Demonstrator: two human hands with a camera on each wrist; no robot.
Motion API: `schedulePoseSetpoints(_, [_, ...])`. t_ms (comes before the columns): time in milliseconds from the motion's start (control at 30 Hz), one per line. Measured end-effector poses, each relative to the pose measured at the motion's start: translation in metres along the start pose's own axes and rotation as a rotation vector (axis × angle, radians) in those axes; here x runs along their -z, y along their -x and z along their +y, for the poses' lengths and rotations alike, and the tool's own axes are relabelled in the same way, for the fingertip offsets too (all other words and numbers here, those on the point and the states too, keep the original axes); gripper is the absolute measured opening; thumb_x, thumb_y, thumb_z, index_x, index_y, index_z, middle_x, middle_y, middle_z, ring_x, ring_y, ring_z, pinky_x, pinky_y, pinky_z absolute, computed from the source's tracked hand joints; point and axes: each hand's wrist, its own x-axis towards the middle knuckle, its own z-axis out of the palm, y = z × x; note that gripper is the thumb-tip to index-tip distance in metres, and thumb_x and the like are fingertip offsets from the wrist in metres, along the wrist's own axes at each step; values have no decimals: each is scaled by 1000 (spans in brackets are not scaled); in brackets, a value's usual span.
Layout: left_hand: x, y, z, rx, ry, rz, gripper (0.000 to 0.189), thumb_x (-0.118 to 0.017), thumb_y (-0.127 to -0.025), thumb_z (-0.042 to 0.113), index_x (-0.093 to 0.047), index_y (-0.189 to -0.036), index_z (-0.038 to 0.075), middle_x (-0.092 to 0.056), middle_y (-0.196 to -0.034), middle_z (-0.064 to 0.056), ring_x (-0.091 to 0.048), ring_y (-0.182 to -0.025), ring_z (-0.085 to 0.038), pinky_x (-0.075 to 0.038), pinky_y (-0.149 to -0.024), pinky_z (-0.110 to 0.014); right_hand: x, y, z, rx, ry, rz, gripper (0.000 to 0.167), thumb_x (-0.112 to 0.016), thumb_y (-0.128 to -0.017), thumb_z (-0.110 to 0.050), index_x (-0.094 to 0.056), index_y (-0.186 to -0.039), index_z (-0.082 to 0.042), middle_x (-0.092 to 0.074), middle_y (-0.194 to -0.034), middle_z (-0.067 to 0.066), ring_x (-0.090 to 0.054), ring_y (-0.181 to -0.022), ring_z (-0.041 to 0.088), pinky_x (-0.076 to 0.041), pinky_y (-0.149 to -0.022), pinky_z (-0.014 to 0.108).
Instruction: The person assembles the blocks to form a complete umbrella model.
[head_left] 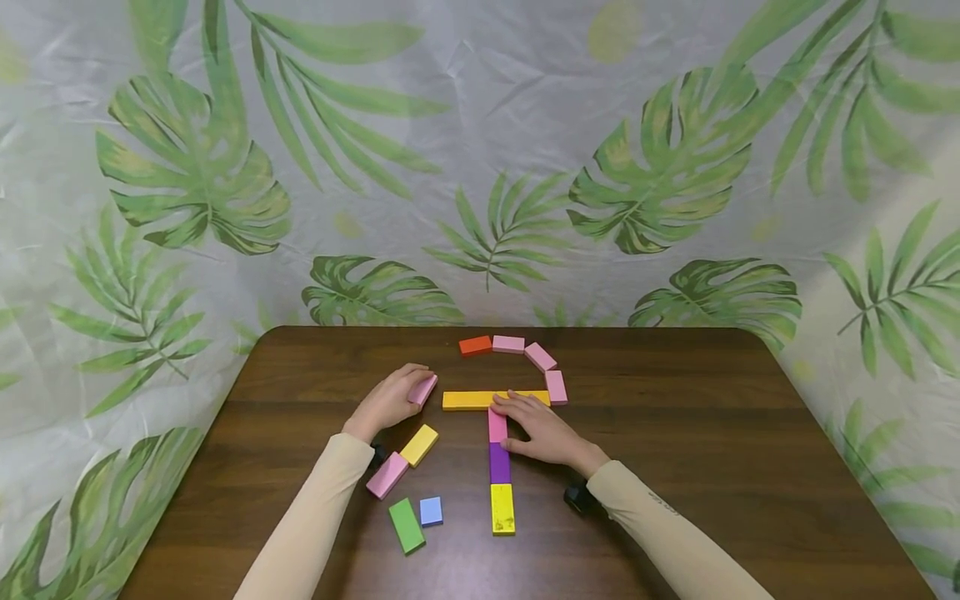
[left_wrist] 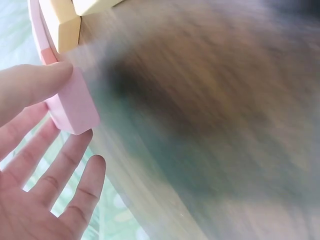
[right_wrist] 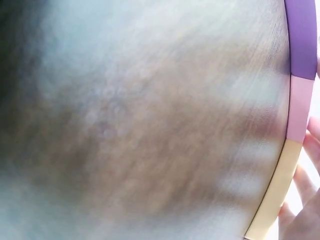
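Note:
My left hand [head_left: 390,403] pinches a pink block [left_wrist: 77,102] between thumb and fingers, left of an orange-yellow bar [head_left: 465,401]. My right hand [head_left: 546,430] rests with fairly straight fingers at the joint of that bar and another pink block [head_left: 498,427]. Below this pink block, a purple block [head_left: 499,465] and a yellow block [head_left: 503,507] continue a straight column. From the bar's right end, several pink blocks [head_left: 540,357] curve up and leftward to a red block [head_left: 474,345]. Part of the bar is hidden under my right fingers.
Near my left forearm lie a loose yellow block [head_left: 419,446], a pink block [head_left: 387,476], a green block [head_left: 407,526] and a small blue block [head_left: 431,511]. The dark wooden table [head_left: 712,467] ends at a leaf-patterned curtain [head_left: 510,150].

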Motion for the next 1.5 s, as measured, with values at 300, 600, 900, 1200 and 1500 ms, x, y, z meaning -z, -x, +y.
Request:
schedulePoseSetpoints(300, [-5, -28, 5, 26, -10, -29, 53, -71, -81, -1, -55, -131, -1, -49, -135, -18, -47, -125, -33, -40, -100, -44, -1, 0, 1, -6, -8, -1, 63, -59, -92, -39, -41, -145, -9, -35, -152, 6, -21, -142, 27, -13, -113, 47])
schedulePoseSetpoints(600, [-10, -50, 6, 86, -45, -70, 52, -68, -83, 1, -55, -133, 3, -49, -136, -15, -47, -124, -32, -41, -99, -45, 1, 0, 0, 0, -11, -1, 63, -59, -92, -38, -41, -145, -9, -34, -152, 6, -20, -142, 27, -12, -113, 48])
schedulePoseSetpoints(900, [-14, -60, 10, 134, -72, -90, 48, -66, -86, 3, -55, -133, 5, -48, -138, -14, -47, -124, -33, -41, -98, -47, -2, -1, 2, -3, -9, 5, 64, -59, -92, -39, -41, -146, -10, -34, -152, 5, -21, -142, 27, -13, -113, 48])
schedulePoseSetpoints(1200, [-17, -64, 14, 155, -114, -71, 48, -65, -87, 3, -55, -134, 6, -45, -141, -13, -47, -124, -35, -42, -96, -50, -2, -1, 2, 2, -11, 11, 63, -59, -92, -38, -42, -145, -10, -35, -152, 5, -21, -142, 27, -13, -113, 48])
schedulePoseSetpoints(1500, [-20, -66, 14, 184, -147, -58, 51, -65, -88, 3, -54, -137, 10, -44, -143, -11, -48, -121, -36, -43, -93, -53, -1, 0, 1, -3, -20, 5, 63, -59, -92, -39, -41, -146, -10, -34, -152, 5, -20, -142, 27, -13, -113, 48])
